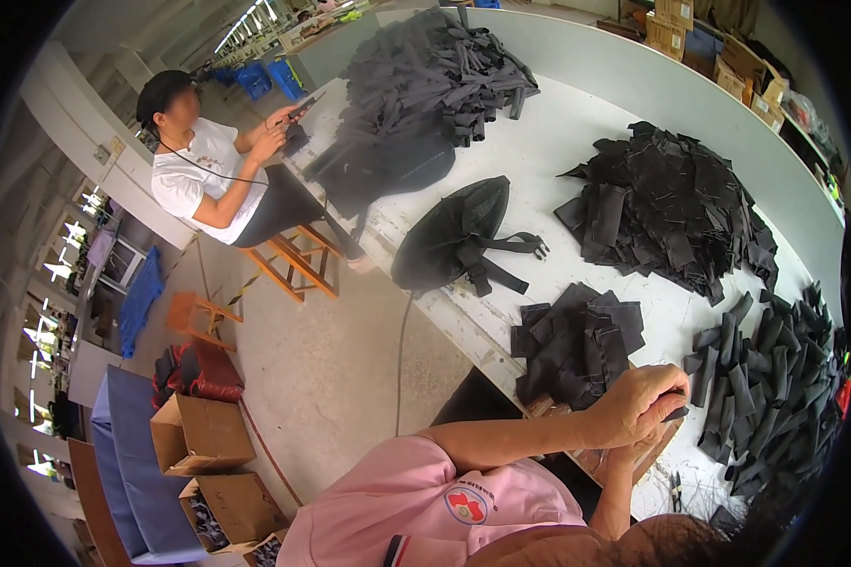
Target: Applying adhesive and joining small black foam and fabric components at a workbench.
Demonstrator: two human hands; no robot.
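Two hands: left hand [639, 404] curled, fingers bent nearly closed, apparently on a small dark piece [676, 413]; right hand [645, 440] just beneath, mostly hidden, so its opening and hold I cannot tell
Dark piece: at the left hand's fingertips, above the wooden board [657, 455] at the near edge of the bench [539, 180]
Step in hand: judged to be close two-handed work on that single piece
Next move: seems to call for a steady pinch
Rolled dark pieces [761, 378]: heaped just right of the hands
Flat dark pieces [577, 340]: a small stack just left, a larger heap [671, 208] farther off
Black pouch [454, 236]: farther along the bench, strap [515, 244] trailing beside it
Co-worker [208, 180]: seated, holding a dark object [304, 104]
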